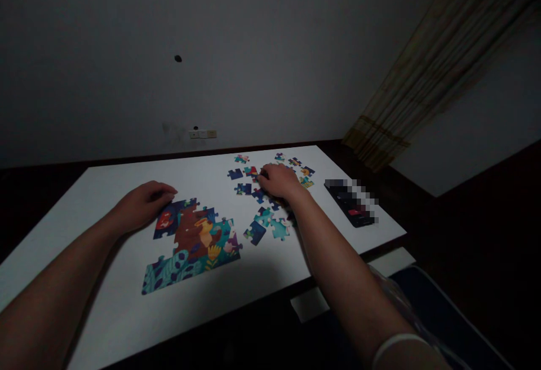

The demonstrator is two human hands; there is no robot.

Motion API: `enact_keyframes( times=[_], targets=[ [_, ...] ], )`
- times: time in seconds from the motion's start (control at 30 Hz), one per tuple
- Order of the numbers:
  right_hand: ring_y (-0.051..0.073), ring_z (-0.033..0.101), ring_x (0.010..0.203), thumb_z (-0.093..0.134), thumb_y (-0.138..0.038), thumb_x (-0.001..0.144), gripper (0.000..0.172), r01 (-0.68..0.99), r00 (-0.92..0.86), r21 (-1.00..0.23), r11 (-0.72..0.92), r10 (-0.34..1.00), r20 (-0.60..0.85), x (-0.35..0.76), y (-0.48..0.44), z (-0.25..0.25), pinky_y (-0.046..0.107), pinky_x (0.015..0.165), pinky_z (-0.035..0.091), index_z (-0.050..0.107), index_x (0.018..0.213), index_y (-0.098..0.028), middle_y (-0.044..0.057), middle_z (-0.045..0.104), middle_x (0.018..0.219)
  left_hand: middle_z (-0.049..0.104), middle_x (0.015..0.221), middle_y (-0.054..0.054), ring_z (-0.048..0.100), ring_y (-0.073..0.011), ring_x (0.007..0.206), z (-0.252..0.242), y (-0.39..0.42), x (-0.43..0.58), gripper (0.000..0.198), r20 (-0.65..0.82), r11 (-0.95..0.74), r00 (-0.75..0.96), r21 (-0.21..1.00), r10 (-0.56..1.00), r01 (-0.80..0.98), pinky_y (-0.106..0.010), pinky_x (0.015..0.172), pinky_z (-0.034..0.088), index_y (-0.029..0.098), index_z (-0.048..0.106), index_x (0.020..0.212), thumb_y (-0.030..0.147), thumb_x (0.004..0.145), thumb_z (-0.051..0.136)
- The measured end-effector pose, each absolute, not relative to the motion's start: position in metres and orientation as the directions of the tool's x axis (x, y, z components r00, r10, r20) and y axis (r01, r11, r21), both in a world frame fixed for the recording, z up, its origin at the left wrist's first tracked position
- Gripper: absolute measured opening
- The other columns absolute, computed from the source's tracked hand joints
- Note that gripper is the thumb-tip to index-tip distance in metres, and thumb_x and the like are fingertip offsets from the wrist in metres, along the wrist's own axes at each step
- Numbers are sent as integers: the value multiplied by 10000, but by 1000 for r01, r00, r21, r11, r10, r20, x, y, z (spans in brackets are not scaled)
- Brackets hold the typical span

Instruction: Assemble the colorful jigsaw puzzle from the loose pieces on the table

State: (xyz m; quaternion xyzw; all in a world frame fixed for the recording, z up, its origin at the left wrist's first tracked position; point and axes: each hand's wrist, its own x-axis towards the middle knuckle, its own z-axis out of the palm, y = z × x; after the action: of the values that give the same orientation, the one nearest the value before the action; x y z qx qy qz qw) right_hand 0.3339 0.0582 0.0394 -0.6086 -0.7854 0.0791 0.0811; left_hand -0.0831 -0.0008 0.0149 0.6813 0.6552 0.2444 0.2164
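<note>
Left forearm: the left forearm [54, 282] lies low across the white table [262, 282], angled in from the lower left.

Left hand: the left hand [143, 206] rests palm down, loosely curled, with no piece visible in it, just beside the upper left edge of the puzzle.

Assembled section: the assembled jigsaw section [190, 246] lies flat, joined and irregular, with gaps along its outline.

Loose pieces: the loose jigsaw pieces [264, 216] lie scattered and separate to the right of the section.

Right hand: the right hand [276, 181] arches over them, wrist raised. Its grip cannot be told, as the fingertips are hidden. Working with fingertips alone would likely spare neighbouring pieces.

Right forearm: the right forearm [333, 257] reaches up from the lower right.

Far right: a dark smartphone [349, 206], partly pixelated, lies well apart.
</note>
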Motion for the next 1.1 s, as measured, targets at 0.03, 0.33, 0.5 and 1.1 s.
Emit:
enact_keyframes(
  times=[0.03, 0.33, 0.5, 1.1],
  targets=[
    [448, 645, 1447, 560, -508, 1164, 451, 962, -170, -208, 177, 984, 47, 337, 60, 40, 588, 1148, 520, 816, 1411, -232, 213, 791, 1493, 855, 1247, -184, 802, -406, 1171, 15, -1, -83, 701, 46, -45, 21, 617, 999, 786, -554, 1165, 620, 220, 843, 1089, 846, 815, 684],
    [516, 309, 1704, 537, -487, 1122, 625, 874, 393, -308, -376, 920, -6, 382, 79, 37, 885, 1314, 246, 646, 1656, -181, 278, 522, 1777, 854, 1266, -180, 807, -422, 1177, 16, 3, -85, 699, 45, -38, 15, 566, 999, 824, -574, 1153, 622, 220, 836, 1091, 837, 814, 658],
    [522, 323, 1692, 514, -495, 1120, 633, 847, 439, -342, -408, 898, 15, 388, 83, 34, 891, 1318, 255, 661, 1638, -161, 283, 530, 1766, 851, 1286, -192, 803, -425, 1205, 18, 1, -84, 689, 42, -45, 25, 570, 999, 821, -571, 1171, 613, 208, 840, 1108, 807, 821, 658],
    [526, 318, 1695, 520, -532, 1123, 659, 881, 390, -315, -353, 919, 58, 383, 76, 42, 869, 1315, 285, 658, 1646, -156, 283, 527, 1775, 854, 1252, -190, 804, -428, 1203, 23, 0, -80, 700, 46, -26, -1, 586, 999, 810, -559, 1170, 614, 233, 839, 1056, 843, 757, 670]
  ],
)
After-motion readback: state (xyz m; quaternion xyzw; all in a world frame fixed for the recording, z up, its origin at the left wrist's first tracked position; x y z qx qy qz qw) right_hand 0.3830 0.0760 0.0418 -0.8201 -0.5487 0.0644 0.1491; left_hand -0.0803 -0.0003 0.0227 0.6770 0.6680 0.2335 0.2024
